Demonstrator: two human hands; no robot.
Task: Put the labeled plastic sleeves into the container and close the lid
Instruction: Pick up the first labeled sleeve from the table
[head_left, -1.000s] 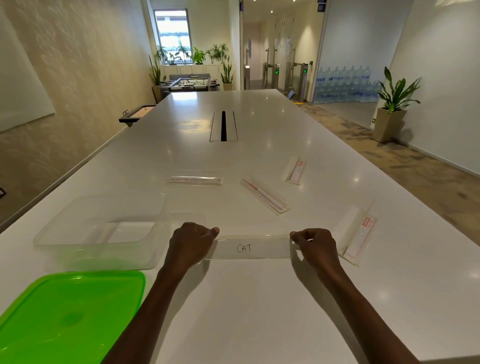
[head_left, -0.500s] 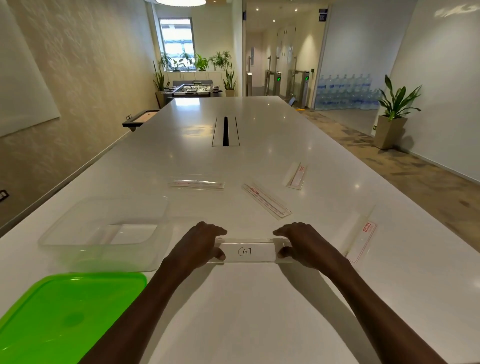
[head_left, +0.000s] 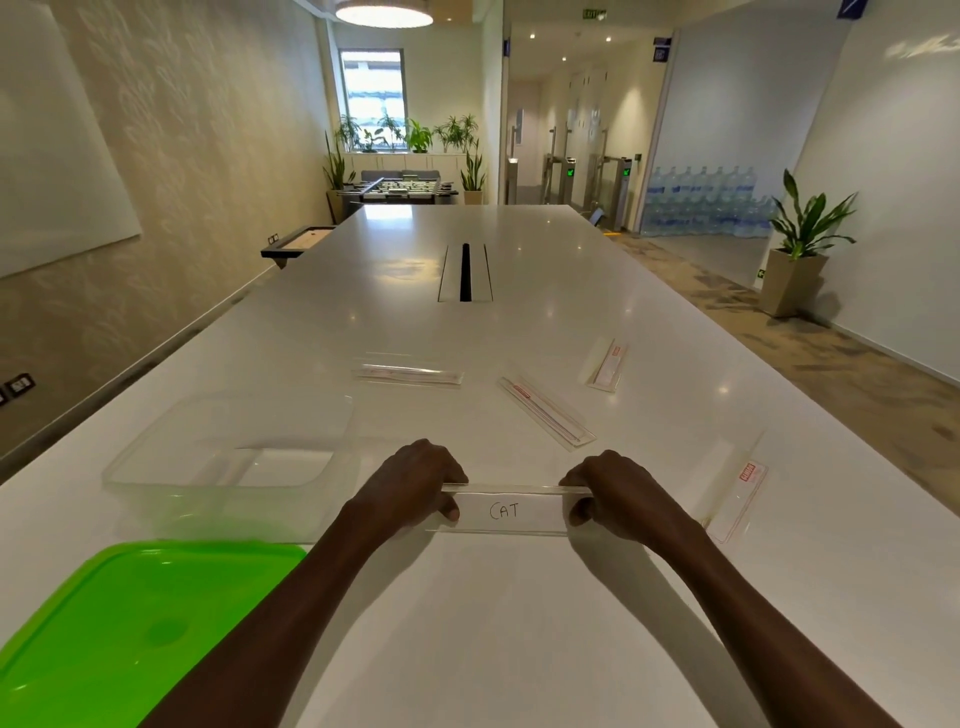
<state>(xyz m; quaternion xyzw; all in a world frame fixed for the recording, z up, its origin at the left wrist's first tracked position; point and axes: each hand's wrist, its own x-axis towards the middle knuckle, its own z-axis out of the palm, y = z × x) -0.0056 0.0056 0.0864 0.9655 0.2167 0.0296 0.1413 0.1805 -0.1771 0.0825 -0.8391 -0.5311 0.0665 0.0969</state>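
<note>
A clear plastic sleeve labeled "CAT" (head_left: 511, 512) lies crosswise in front of me on the white table (head_left: 519, 623). My left hand (head_left: 415, 480) grips its left end and my right hand (head_left: 613, 486) grips its right end. The clear, open container (head_left: 228, 467) stands to the left of my hands. Its green lid (head_left: 130, 623) lies flat at the near left. Several other sleeves rest on the table: one (head_left: 408, 373) beyond the container, one (head_left: 545, 413) diagonal in the middle, one (head_left: 607, 366) farther right, one (head_left: 737, 493) beside my right hand.
A cable slot (head_left: 465, 273) runs down the table's middle farther away. The table's left edge lies along a wall, and its right edge borders carpeted floor with a potted plant (head_left: 800, 249).
My hands have closed in from the sleeve's tips toward its middle and now grip it over the top. The view has tilted up slightly.
</note>
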